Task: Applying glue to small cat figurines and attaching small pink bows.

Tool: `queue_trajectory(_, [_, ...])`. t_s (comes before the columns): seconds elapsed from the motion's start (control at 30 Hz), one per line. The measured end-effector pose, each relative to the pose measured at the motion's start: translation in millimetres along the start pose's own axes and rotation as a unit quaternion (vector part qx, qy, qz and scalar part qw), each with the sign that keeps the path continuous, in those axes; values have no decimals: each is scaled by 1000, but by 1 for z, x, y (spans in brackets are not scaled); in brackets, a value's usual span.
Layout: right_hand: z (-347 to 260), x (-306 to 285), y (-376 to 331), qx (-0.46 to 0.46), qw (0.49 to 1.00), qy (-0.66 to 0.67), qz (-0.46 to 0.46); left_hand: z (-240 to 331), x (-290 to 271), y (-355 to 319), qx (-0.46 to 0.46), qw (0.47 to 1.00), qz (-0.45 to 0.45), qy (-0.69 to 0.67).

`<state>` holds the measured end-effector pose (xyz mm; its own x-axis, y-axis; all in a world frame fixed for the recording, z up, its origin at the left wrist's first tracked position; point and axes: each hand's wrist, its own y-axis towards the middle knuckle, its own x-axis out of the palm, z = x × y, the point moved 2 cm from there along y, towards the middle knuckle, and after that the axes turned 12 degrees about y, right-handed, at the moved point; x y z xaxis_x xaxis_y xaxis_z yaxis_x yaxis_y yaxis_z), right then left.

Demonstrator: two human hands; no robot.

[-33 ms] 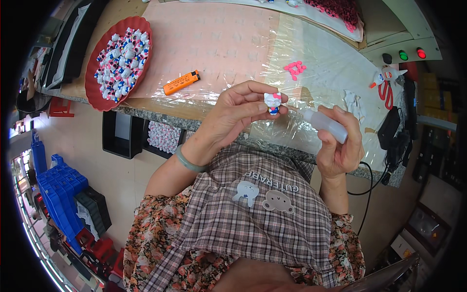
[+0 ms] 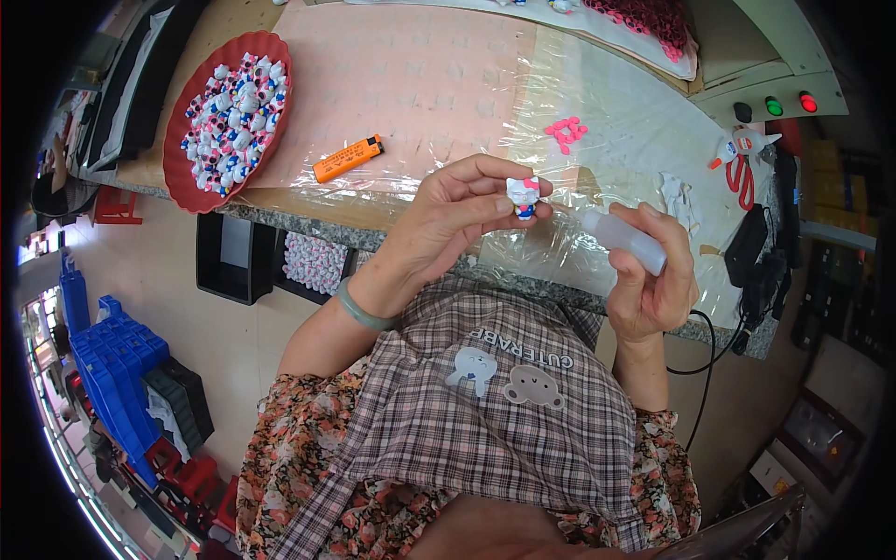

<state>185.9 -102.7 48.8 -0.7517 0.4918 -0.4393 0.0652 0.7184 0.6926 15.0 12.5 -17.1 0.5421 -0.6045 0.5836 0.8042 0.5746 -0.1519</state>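
My left hand [image 2: 457, 210] pinches a small white cat figurine [image 2: 524, 198] with a pink bow and blue clothes, held upright over the table's near edge. Thumb and fingers grip it from the left side. In my right hand [image 2: 658, 280] is a translucent squeeze bottle [image 2: 627, 239], tilted so that its thin nozzle points left at the figurine. The tip comes close to the figurine; whether they touch I cannot tell. Beyond both hands lies a little pile of bright pink pieces [image 2: 566, 133], too small to make out in detail.
A red scalloped bowl [image 2: 177, 177] full of figurines stands at the left, with an orange lighter [image 2: 348, 159] nearer the middle. Red-handled scissors [image 2: 740, 179] and a white bottle [image 2: 749, 141] lie at the right. Below the table edge are black trays [image 2: 233, 259], one holding small white-and-pink parts.
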Motion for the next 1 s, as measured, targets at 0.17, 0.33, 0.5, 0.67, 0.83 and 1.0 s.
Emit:
queue_trajectory(0.17, [-1,1,0,21,1000,4,-1,-1,0,0,6,1000,-2,-1])
queue_trajectory(0.33, [3,5,-1,48,998,40,25,0,0,1,1,1000,-1,-9])
queue_trajectory(0.5, [5,5,-5,88,991,84,60,0,2,1,-1,1000,-19,0])
queue_trajectory(0.67, [11,5,-9,115,984,104,84,-2,0,2,0,1000,-17,-3])
queue_trajectory(0.83, [24,-1,-8,210,910,321,156,0,-1,1,-2,1000,-11,-17])
queue_trajectory(1.0, [64,-4,-10,343,855,350,168,0,-10,-2,-2,1000,13,-13])
